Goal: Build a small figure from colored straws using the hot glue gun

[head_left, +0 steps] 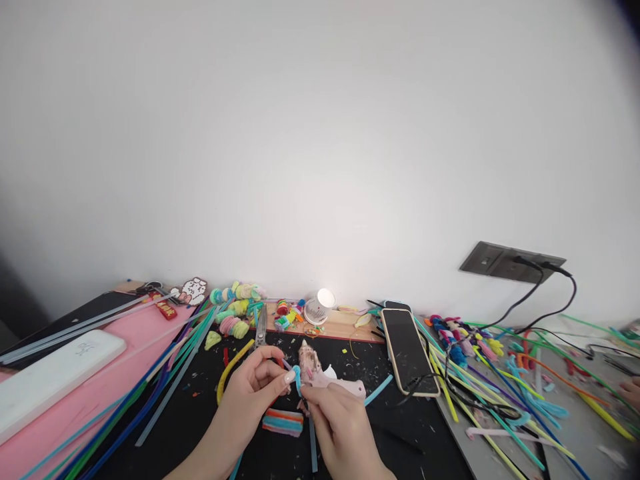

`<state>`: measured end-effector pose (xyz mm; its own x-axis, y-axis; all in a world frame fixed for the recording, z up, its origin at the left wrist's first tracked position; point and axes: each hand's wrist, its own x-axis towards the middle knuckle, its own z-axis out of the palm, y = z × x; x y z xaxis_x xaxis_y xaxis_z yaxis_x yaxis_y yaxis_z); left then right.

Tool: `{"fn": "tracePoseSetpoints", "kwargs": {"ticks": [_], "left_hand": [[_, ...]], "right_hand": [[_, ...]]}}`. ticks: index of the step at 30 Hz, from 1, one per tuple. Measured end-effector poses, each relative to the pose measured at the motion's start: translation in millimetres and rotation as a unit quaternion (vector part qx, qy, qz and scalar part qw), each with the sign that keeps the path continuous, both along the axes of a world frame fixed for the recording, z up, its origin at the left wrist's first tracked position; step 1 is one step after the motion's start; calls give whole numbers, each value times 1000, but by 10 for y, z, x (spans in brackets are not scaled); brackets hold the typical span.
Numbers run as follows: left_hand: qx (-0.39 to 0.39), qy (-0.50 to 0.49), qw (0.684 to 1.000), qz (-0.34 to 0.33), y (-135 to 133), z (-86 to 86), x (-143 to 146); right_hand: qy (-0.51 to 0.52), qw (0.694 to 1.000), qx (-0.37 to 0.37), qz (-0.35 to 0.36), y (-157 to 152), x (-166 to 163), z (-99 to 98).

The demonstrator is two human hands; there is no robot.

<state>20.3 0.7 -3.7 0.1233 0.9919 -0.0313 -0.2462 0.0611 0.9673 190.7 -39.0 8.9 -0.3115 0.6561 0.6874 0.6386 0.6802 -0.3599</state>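
Observation:
Both hands meet low in the middle over a black mat (200, 413). My left hand (250, 387) pinches one end of a light blue pipe cleaner (297, 377) between thumb and fingers. My right hand (340, 427) grips the same blue piece from the other side, fingers curled. Just behind them lies a pink and white glue gun (330, 381). A coiled rainbow-striped piece (283, 422) rests on the mat under the hands. A yellow pipe cleaner (231, 373) curves to the left of my left hand.
Scissors (261, 328), a phone (410, 350), a small white cup (320, 305) and several coiled fuzzy rings (235, 310) sit along the wall. Long pipe cleaners fan out left (165, 373) and right (500, 393). A wall socket (510, 262) holds cables. Another person's hand (631, 390) shows at far right.

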Motion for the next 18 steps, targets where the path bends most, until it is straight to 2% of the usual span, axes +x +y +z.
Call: {"fn": "tracePoseSetpoints", "kwargs": {"ticks": [4, 9, 18], "left_hand": [[11, 11, 1000, 0, 3, 15, -6], [18, 26, 999, 1, 26, -9, -16], [26, 70, 996, -44, 18, 35, -50]], "right_hand": [[-4, 1000, 6, 5, 12, 3, -12], [5, 1000, 14, -25, 36, 53, -15], [-23, 998, -18, -60, 47, 113, 78]]}}
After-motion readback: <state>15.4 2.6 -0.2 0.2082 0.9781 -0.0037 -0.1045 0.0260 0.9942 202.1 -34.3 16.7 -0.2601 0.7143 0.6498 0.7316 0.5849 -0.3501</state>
